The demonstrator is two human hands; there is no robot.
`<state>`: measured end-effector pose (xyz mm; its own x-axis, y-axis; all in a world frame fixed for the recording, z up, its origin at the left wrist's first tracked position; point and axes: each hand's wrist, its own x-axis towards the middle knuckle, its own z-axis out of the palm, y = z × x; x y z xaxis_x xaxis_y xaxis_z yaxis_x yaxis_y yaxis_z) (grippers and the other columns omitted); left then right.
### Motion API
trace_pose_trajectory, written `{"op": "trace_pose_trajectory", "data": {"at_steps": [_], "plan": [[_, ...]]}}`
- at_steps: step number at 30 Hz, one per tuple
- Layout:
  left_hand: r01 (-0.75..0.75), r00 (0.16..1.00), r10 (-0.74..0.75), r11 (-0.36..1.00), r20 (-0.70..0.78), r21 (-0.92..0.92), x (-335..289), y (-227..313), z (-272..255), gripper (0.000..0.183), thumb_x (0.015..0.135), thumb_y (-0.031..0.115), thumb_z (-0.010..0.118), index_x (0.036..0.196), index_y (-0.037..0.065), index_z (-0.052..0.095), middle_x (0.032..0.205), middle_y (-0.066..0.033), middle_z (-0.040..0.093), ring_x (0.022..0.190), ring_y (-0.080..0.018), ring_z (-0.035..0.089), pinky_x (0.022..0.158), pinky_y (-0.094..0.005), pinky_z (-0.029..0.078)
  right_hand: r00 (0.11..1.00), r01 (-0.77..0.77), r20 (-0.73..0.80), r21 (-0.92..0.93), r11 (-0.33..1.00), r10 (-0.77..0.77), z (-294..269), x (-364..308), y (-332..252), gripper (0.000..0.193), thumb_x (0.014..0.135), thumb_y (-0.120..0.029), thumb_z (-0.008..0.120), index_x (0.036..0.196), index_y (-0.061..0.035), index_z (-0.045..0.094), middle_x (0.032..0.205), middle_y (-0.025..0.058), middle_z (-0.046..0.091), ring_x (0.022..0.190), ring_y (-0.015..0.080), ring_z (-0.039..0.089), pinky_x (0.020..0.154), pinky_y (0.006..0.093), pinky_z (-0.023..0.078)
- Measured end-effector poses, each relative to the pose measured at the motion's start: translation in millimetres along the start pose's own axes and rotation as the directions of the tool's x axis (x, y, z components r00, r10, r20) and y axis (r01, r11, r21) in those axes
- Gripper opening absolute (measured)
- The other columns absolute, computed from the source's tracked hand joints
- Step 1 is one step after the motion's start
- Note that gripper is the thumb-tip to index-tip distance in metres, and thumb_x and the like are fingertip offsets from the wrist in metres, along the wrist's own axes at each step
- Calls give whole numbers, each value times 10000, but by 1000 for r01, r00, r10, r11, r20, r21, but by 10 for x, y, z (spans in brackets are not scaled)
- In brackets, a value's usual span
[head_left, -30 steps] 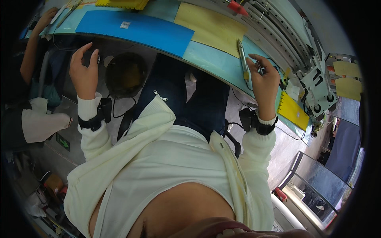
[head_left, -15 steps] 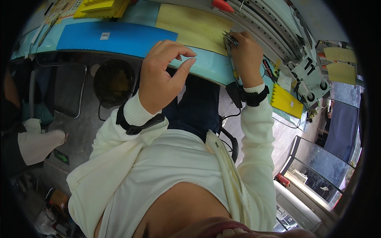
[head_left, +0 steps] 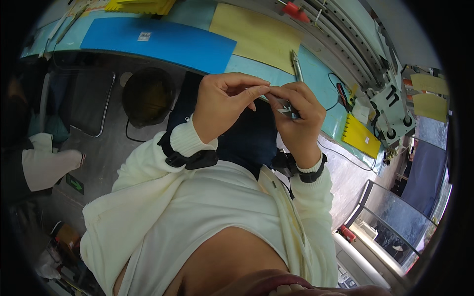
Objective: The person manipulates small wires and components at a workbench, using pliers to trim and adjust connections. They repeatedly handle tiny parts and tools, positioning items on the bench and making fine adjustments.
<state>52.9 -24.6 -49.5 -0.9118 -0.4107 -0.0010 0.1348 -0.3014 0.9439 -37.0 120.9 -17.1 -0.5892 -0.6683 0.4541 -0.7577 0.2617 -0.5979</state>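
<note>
Over my lap, just in front of the table edge, my two hands meet at the fingertips. My left hand is closed in a pinch of thumb and forefinger; whatever sits between them is too small or hidden to make out. Touching it, my right hand has thumb and forefinger drawn together. A small pointed metal tool lies in its curled fingers, mostly covered by them. Beyond the right hand, a slim silver pen-like tool rests on the table by a yellow sheet.
A long blue sheet lies along the light-blue tabletop. Yellow toothed pieces sit at the far left; another yellow piece is at right. Metal rails and a slotted bracket border the table's right. A round dark stool stands below.
My right hand has come back from the yellow sheet toward my body, carrying the small metal tool. My left hand has moved slightly right and closed its pinch; the fingertips now meet.
</note>
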Motion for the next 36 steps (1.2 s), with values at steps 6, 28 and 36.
{"op": "trace_pose_trajectory", "data": {"at_steps": [6,28,36], "plan": [[-73,981,107,976,-160,204,-344,60,-655,120,922,28,705,1017,-39,735,880,-92,735,624,-85,616,564,-194,484,997,-34,70,18,999,33,103,21,-90,363,766,38,806,1114,-42,741,786,91,639,697,156,629,601,253,457],[-370,725,647,656,-237,658,-65,912,-829,265,836,-8,765,1015,49,577,1078,-67,580,842,-133,515,752,-247,425,954,-297,-100,-230,927,281,-306,208,552,276,826,-109,774,1086,-64,691,901,58,681,712,188,599,616,304,443],[-478,855,455,878,250,36,335,764,463,202,878,-3,704,1051,32,605,1042,-66,583,783,-112,525,711,-244,438,893,-332,31,-629,703,450,-83,248,635,447,819,-290,767,1087,-36,514,987,166,580,722,382,661,582,445,525]]}}
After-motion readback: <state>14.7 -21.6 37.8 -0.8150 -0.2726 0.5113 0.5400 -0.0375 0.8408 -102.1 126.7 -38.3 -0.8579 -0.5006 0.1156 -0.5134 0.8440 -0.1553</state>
